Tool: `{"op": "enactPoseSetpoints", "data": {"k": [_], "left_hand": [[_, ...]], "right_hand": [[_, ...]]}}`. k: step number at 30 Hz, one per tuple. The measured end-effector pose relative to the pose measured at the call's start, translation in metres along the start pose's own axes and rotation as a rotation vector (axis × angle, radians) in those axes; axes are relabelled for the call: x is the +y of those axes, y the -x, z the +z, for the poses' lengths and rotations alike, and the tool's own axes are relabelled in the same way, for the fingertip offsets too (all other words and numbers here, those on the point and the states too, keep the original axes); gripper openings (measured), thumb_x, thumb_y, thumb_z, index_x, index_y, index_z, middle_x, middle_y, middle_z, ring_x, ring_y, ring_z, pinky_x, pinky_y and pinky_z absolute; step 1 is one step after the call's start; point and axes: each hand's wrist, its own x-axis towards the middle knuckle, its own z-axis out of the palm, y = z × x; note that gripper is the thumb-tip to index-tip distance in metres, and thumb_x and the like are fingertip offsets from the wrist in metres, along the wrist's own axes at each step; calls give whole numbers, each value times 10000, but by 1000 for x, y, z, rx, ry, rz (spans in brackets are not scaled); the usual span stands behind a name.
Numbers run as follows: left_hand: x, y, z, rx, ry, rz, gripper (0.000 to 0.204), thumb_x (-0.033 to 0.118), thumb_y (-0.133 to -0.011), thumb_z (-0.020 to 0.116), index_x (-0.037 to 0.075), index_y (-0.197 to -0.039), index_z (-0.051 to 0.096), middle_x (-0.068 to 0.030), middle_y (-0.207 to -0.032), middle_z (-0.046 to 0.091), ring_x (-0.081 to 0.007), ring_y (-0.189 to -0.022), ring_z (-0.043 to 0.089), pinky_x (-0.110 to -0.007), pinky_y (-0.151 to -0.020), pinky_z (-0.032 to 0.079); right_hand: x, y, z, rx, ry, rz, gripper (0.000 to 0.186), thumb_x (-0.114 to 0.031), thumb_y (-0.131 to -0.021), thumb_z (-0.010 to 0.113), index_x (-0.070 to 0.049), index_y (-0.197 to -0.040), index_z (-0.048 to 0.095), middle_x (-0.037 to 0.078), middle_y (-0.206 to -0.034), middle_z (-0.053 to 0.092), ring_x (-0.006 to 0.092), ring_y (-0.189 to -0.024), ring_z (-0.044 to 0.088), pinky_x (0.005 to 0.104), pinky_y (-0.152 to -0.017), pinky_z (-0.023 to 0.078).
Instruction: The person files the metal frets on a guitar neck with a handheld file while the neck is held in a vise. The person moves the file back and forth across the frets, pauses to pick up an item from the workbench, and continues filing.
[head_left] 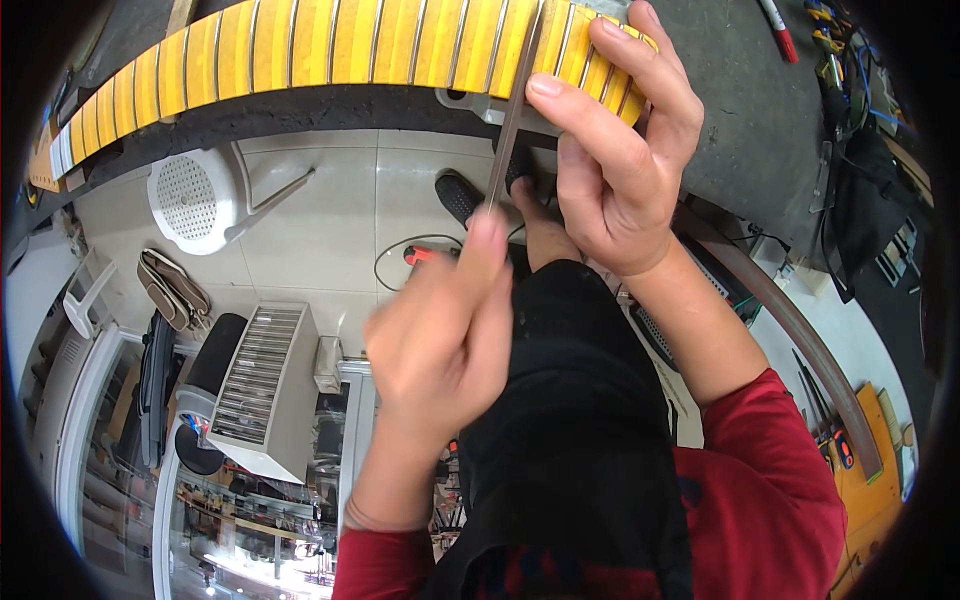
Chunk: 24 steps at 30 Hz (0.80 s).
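Note:
A guitar neck with yellow tape between its metal frets runs across the top, over the dark bench edge. A long, thin metal file crosses it near its right end. My left hand, blurred, is closed on the file's near end at the centre. My right hand grips the neck's right end, fingers curled, with one fingertip on the tape just right of the file. Its thumb is partly hidden.
Below lie a white perforated stool, a sandal pair and a grey box of slotted strips. A red marker and tangled tools sit upper right. A long metal beam and screwdrivers are at right.

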Motion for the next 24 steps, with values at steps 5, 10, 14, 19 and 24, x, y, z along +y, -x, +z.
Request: {"op": "enactPoseSetpoints", "data": {"k": [5,10,14,19,24], "left_hand": [[-3,-29,9,20,43,10,464,-126,-868,758,-20,-1318,730,-91,-690,593,-214,-527,540,-346,-515,466],[-10,69,-23,-24,-3,-1,453,-124,-839,773,-42,-1281,715,-88,-671,585,-195,-507,514,-311,-485,411],[-13,118,-31,75,109,-144,448,-118,-859,765,-64,-1295,676,-74,-698,604,-162,-520,517,-285,-495,416],[7,136,-30,86,364,-552,440,-40,-1008,676,-53,-1410,498,-3,-813,573,-69,-619,503,-233,-565,434],[56,141,-26,162,457,-707,386,56,-1085,586,-16,-1425,419,-72,-777,619,-78,-552,500,-216,-500,403]], "right_hand": [[-5,-6,2,7,33,-24,413,13,-874,730,-197,-1225,791,204,-1421,543,460,-1409,508,593,-1245,375],[-5,-4,4,42,-24,21,424,18,-868,731,-193,-1231,791,225,-1446,535,460,-1419,509,585,-1245,378],[-12,-9,6,44,-50,10,476,50,-901,609,-93,-1352,660,207,-1478,533,514,-1462,466,592,-1222,403],[-16,-11,4,116,-165,120,653,94,-795,698,-199,-1379,686,114,-1449,581,487,-1414,518,558,-1183,457],[-23,-16,-15,-6,-202,225,653,85,-809,709,-164,-1411,662,129,-1494,526,493,-1477,448,560,-1210,431]]}}
